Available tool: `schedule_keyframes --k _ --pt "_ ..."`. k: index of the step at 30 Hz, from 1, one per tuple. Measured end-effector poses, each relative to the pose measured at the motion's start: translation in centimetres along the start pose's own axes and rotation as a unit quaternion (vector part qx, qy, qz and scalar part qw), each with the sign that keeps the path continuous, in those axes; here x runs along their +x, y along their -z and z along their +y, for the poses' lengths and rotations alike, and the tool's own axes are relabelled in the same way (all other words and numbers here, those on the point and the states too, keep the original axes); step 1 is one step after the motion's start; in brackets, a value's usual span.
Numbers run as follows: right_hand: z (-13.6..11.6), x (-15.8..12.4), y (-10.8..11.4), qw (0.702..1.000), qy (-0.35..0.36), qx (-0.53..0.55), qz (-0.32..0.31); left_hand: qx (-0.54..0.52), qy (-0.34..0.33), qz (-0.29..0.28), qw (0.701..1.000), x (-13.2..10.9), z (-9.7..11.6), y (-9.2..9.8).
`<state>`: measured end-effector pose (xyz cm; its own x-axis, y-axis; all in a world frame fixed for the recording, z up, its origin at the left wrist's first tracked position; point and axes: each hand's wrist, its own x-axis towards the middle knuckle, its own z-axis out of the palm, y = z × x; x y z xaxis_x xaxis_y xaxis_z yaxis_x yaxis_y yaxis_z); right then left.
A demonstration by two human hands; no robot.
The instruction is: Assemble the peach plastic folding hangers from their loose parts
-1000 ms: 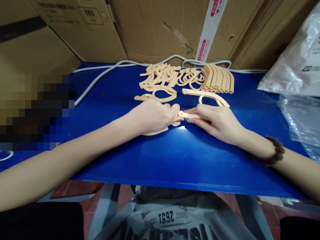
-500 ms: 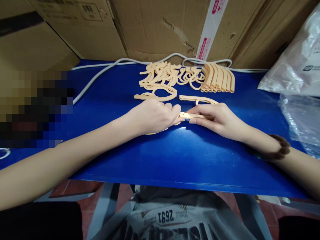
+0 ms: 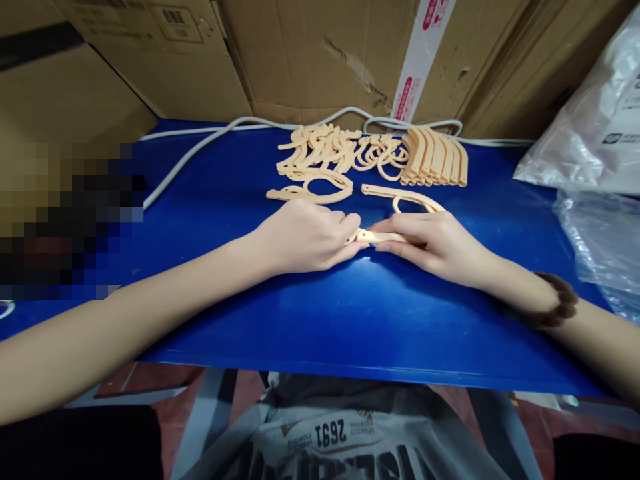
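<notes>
My right hand [image 3: 435, 243] pinches a beige plastic hanger arm [image 3: 383, 237], with a small hole at its left end. My left hand [image 3: 313, 237] is closed around another beige hanger piece [image 3: 353, 235], which is mostly hidden by the fingers. The two pieces meet end to end between my hands, just above the table. Behind my right fingers lies a hanger arm with a loop [image 3: 400, 192]. A folded hanger [image 3: 320, 193] rests just beyond my left hand.
On the blue table [image 3: 320, 320] lie a pile of curved hanger arms [image 3: 323, 147], some loose hooks [image 3: 377, 153] and a neat row of hanger arms [image 3: 435, 157]. A white cable [image 3: 200, 143] runs behind them. Cardboard boxes [image 3: 310, 60] stand at the back, plastic bags [image 3: 575, 133] at the right.
My left hand has turned slightly, and the piece under it is now more hidden. The piece in my right hand has dropped a little, its left end still against the other.
</notes>
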<state>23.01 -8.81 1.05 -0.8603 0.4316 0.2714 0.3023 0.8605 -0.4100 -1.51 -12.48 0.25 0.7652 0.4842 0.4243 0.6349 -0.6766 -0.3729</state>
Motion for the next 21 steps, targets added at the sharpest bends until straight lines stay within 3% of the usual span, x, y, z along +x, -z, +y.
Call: schedule_keyframes --k 8,21 --pt "-0.46 -0.24 -0.46 0.995 0.027 -0.092 0.021 -0.117 0.012 -0.056 0.991 -0.19 -0.84 -0.65" --pt "-0.95 -0.22 -0.76 0.995 -0.005 -0.097 0.023 -0.104 0.018 -0.054 0.993 -0.05 -0.62 -0.28"
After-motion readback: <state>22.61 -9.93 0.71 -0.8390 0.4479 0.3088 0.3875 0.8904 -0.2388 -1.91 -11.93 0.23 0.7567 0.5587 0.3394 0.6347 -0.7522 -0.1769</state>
